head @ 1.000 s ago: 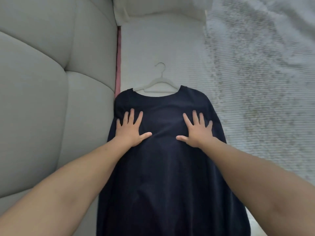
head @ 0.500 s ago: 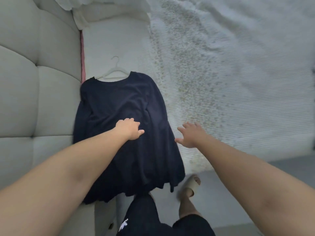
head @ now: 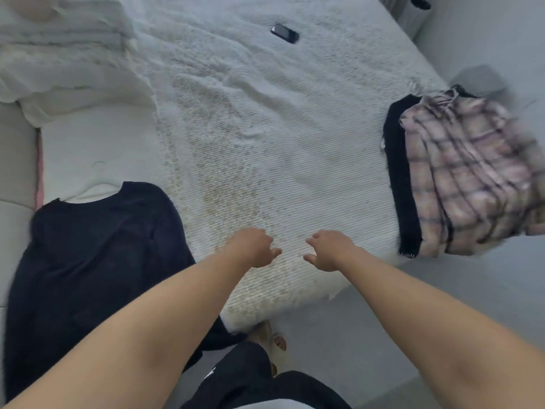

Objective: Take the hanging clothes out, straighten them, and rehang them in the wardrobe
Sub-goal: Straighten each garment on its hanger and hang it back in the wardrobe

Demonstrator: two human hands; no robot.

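A dark navy garment (head: pixel 97 252) lies flat on the bed at the left, still on a white hanger (head: pixel 98 188) whose hook is blurred. A pink plaid shirt (head: pixel 472 181) rests on a black garment (head: pixel 401 184) at the bed's right edge. My left hand (head: pixel 255 246) hovers over the white bedspread (head: pixel 265 128), just right of the navy garment, its fingers loosely curled and holding nothing. A short way to its right, my right hand (head: pixel 328 250) is also relaxed and empty.
A black phone (head: pixel 284 33) lies far up the bed. White pillows (head: pixel 59 54) are piled at the upper left beside a padded headboard (head: pixel 14 160). The grey floor (head: pixel 383 335) and my sandalled foot (head: pixel 269 339) show below the bed's edge.
Both hands have lifted off the navy garment and moved right over the bare bedspread. The view has swung right, bringing the plaid shirt and phone into sight.
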